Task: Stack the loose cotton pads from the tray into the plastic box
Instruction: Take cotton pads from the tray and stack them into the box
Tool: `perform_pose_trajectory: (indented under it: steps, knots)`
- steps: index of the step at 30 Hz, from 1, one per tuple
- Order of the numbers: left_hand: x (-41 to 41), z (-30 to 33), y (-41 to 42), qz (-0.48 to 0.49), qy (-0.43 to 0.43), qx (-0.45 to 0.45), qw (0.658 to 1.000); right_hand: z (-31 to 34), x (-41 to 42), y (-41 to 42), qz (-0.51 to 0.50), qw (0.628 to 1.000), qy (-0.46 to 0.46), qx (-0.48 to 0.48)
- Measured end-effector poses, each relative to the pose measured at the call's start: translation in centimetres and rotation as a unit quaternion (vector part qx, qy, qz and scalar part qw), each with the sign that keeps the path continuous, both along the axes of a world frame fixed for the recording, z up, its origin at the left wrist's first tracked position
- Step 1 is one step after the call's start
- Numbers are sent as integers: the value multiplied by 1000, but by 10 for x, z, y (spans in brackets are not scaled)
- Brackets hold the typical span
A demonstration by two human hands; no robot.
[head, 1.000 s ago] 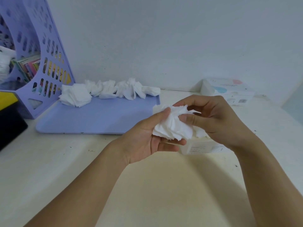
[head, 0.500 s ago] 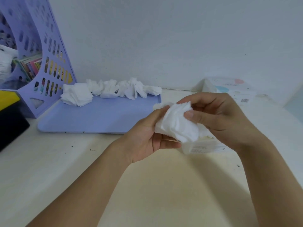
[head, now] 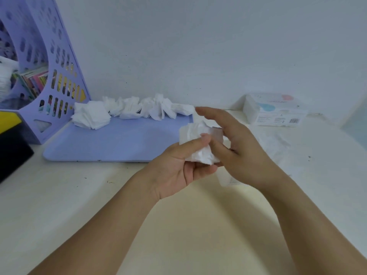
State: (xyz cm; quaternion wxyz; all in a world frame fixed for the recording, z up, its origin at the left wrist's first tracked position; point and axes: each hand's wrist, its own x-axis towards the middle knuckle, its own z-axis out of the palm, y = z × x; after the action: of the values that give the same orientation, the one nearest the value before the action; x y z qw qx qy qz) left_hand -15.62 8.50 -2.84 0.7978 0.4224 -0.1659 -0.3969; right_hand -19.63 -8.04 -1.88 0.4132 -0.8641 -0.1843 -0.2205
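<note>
I found my left hand gripping a bunch of cotton pads, thumb pressed on top. My right hand was beside it, fingers extended and relaxed, touching the bunch. The plastic box lay mostly hidden beneath both hands. More loose pads lined the far edge of the tray, toward the surface's rear left.

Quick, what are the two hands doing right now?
Left hand: curled around a bunch of cotton pads, thumb pressed on top.
Right hand: open, fingers straight, beside the pads and not gripping them.
</note>
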Motion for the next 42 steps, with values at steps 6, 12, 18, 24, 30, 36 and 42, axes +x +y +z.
perform_pose_trajectory:
  steps: [6, 12, 18, 24, 30, 36, 42]
  knots:
    - [-3, 5, 10, -158, -125, 48, 978, 30, -20, -14, 205, 927, 288, 122]
    - [-10, 20, -9, -26, -95, 81, 992, 31, -18, -23, 57, 976, 179, 112]
    - [10, 33, -25, 168, -282, 249, 911, 55, -6, -50, -122, 935, 137, 304]
    - [23, -9, -40, 284, -524, 295, 747, 52, 23, -48, -180, 880, 392, 199]
    - [21, -36, -46, 151, -607, 320, 712, 27, 32, -54, -280, 882, 365, -101]
    - [23, -39, -46, 138, -701, 362, 599, 14, 37, -46, -366, 833, 226, -348]
    - [20, -30, -52, 79, -682, 420, 593, 21, 25, -52, -303, 864, 166, -367]
